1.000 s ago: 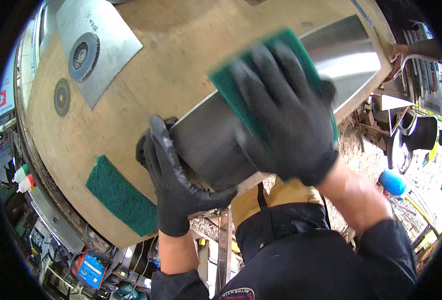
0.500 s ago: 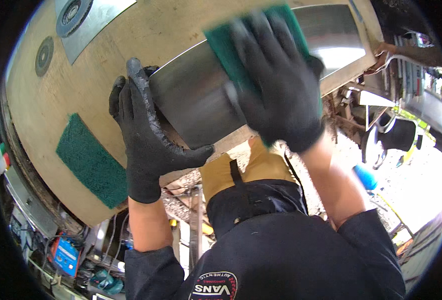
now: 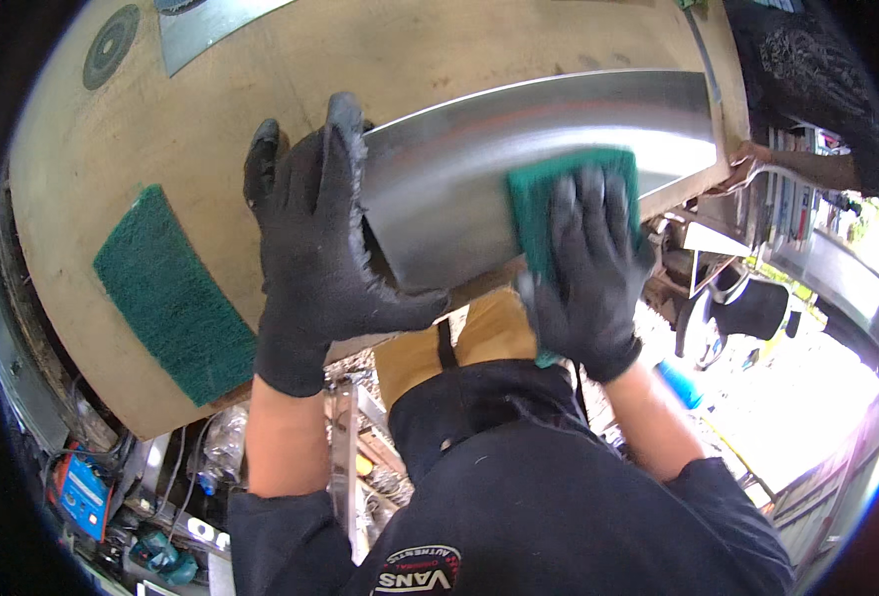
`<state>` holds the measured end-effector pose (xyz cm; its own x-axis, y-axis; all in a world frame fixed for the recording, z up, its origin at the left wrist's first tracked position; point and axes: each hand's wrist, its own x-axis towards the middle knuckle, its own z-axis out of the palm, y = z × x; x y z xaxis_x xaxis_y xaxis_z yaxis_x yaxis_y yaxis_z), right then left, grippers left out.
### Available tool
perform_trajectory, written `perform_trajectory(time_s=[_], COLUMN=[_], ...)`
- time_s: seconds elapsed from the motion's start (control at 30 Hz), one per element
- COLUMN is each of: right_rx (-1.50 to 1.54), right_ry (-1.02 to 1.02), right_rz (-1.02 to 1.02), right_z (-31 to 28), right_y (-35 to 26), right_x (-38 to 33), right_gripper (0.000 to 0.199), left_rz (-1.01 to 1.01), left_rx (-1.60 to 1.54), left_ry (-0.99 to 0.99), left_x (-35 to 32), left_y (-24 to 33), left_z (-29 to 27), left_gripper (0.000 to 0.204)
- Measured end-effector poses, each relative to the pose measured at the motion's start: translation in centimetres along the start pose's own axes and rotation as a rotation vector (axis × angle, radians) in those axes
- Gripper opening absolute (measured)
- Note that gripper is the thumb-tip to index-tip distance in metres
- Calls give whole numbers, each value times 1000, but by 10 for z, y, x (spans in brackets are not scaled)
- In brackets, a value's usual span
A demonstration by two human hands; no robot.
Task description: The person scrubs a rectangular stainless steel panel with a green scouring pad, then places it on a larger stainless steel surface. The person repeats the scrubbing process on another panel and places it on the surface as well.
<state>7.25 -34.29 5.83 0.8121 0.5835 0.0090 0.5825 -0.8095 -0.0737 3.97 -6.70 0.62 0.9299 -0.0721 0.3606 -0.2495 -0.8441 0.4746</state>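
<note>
A shiny metal sheet (image 3: pixel 449 219) lies on the wooden board, its near edge toward my body. My right hand (image 3: pixel 593 268), in a black glove, is pressed flat over a green scouring pad (image 3: pixel 529 194). That pad rests on the sheet's right half and hangs past its near edge. Against the sheet's left end stands my gloved left hand (image 3: pixel 325 238), fingers stretched out and thumb spread along the near corner. Grey smears mark the side of its index finger. A second green scouring pad (image 3: pixel 171 293) lies on the board to the left of that hand.
The wooden board (image 3: pixel 231 129) carries a round abrasive disc (image 3: pixel 112 47) and another metal piece (image 3: pixel 211 30) at the far left. Another person's hand (image 3: pixel 747 164) touches the board's right edge. Tools and a blue box (image 3: pixel 84 497) lie below left.
My right hand has slid the scouring pad toward me, from the sheet's far edge to its near edge. The left hand stays by the sheet's left end. The whole view has shifted slightly.
</note>
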Motion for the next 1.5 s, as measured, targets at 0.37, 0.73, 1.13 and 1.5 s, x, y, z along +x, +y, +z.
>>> perform_trajectory(time_s=[0.37,0.73,1.13,1.5], right_rx=[-20,-17,190,99], right_ry=[59,-10,-73,-22], right_rz=[-63,33,25,-148], right_z=[2,11,-27,2], right_y=[7,-3,-13,-45], right_x=[7,-60,-100,14], right_gripper=[84,86,86,87], left_rz=[-11,-73,-39,-77], left_rx=[-35,-15,-226,-272], left_ry=[69,-46,-5,125], left_x=[-13,-15,-31,-17], left_y=[-10,-1,0,5], left_z=[26,-7,-14,-7], left_gripper=[152,150,143,142])
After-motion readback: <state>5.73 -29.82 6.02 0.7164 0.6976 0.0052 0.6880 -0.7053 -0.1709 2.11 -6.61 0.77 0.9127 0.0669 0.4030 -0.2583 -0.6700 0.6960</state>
